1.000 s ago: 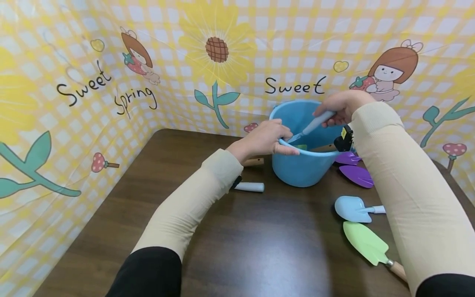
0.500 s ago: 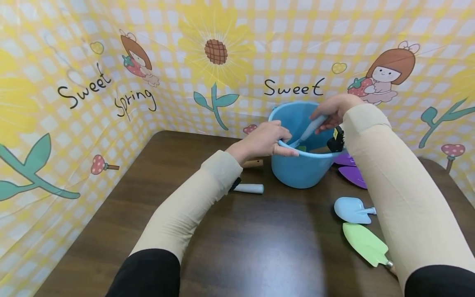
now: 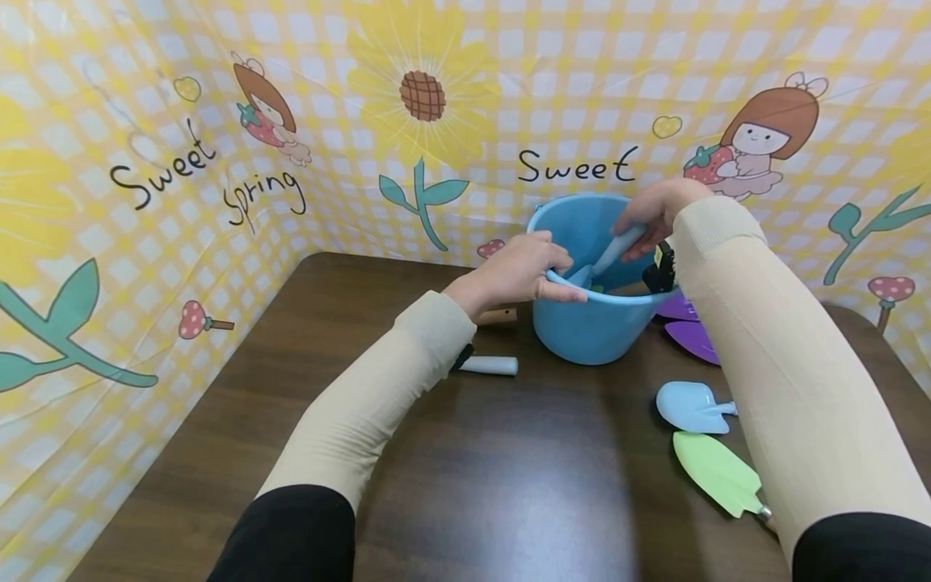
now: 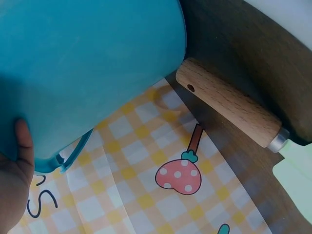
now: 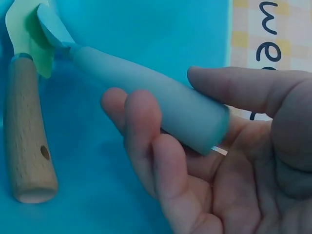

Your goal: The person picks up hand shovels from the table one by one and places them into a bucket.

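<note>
Against the back wall stands a light blue bucket (image 3: 592, 335). My left hand (image 3: 512, 275) grips its near rim, thumb outside and fingers over the edge. Inside the bucket mouth, my right hand (image 3: 655, 214) holds a blue hand trowel (image 3: 618, 246) by its pale handle, blade slanting down to the left. The right wrist view shows the thumb on one side of that handle (image 5: 151, 95) and the fingertips loosely on the other. A green trowel with a wooden handle (image 5: 29, 131) lies in the bucket beside it.
Right of the bucket lie purple trowels (image 3: 691, 339), a small blue shovel (image 3: 691, 406) and a green trowel (image 3: 716, 473). A white handle (image 3: 490, 366) and a wooden handle (image 3: 498, 316) show beside the left wrist. Patterned cloth (image 3: 327, 81) covers the walls behind the table.
My right hand has moved slightly left and lower into the bucket, carrying the blue trowel with it. My left hand has stayed on the rim.
</note>
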`<state>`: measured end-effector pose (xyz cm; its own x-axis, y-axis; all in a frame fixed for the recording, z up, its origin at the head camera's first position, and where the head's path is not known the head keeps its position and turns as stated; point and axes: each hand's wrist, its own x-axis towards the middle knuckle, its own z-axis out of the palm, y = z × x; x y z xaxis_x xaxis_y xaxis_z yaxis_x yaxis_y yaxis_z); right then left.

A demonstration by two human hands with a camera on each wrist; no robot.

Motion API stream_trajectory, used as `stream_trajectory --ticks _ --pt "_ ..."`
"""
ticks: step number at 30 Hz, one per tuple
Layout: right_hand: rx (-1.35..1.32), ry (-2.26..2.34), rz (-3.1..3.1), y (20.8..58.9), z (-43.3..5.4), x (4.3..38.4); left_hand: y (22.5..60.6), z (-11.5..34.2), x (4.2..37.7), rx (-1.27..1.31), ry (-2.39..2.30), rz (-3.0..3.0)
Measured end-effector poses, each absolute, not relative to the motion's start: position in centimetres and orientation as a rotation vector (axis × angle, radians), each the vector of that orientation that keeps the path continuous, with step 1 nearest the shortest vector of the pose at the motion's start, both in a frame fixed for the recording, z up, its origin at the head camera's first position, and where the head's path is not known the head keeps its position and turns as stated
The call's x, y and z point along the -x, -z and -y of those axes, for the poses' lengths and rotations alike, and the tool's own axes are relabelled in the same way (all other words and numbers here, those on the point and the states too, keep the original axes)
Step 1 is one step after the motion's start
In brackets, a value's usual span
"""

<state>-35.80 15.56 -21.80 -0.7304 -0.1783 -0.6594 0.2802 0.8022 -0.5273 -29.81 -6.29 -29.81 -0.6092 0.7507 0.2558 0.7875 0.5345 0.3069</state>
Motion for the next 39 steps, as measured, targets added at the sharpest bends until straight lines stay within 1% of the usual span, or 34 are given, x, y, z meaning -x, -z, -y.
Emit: stream_trajectory --ticks 5,16,26,32,39 --pt "-0.083 0.769 -2.260 21.6 -16.0 35.9 29.9 6.2 29.9 1.344 0.603 2.661" --pt "-0.157 0.874 -2.244 21.4 -17.1 35.7 30.2 6.2 29.8 1.343 0.597 2.659" --pt "-0.126 0.885 -2.225 20.2 -17.9 35.5 30.0 6.4 29.9 1.344 0.590 2.662" --pt "-0.100 0.810 -2.266 19.5 -18.6 35.3 29.9 6.3 29.8 1.342 0.585 2.682" --pt "-0.083 0.864 -2.198 19.1 -19.4 35.2 29.7 6.3 29.8 1.353 0.599 2.673"
